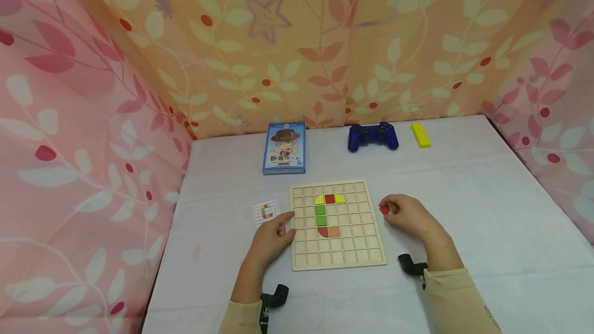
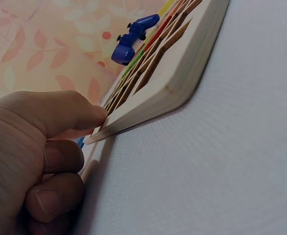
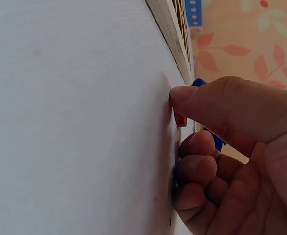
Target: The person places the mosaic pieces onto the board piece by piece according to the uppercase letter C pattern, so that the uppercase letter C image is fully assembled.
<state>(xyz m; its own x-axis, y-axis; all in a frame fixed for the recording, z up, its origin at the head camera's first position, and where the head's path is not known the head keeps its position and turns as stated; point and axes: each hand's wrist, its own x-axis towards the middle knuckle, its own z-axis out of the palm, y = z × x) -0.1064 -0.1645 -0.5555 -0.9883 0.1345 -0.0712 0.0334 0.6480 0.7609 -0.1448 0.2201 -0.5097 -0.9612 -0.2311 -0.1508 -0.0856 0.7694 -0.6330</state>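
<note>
A square wooden grid board [image 1: 357,244] lies on the table between the hands. Its cells hold two yellow quarter-round pieces [image 1: 340,199], a red square [image 1: 329,198], two green squares [image 1: 320,210], a red quarter-round piece [image 1: 323,232] and an orange square [image 1: 333,231]. My left hand [image 1: 269,244] touches the board's left edge with thumb and index finger; the other fingers are bent under. To the right of the board, my right hand [image 1: 409,216] pinches a small red piece [image 3: 181,119] close to the tabletop, its shape partly hidden by the fingers.
A small pattern card [image 1: 260,214] lies left of the board, partly behind the left hand. Farther back are a blue illustrated box [image 1: 284,148], a dark blue game controller [image 1: 373,136] and a yellow block [image 1: 421,135]. Floral curtains [image 1: 325,40] enclose the white-covered table [image 1: 223,195].
</note>
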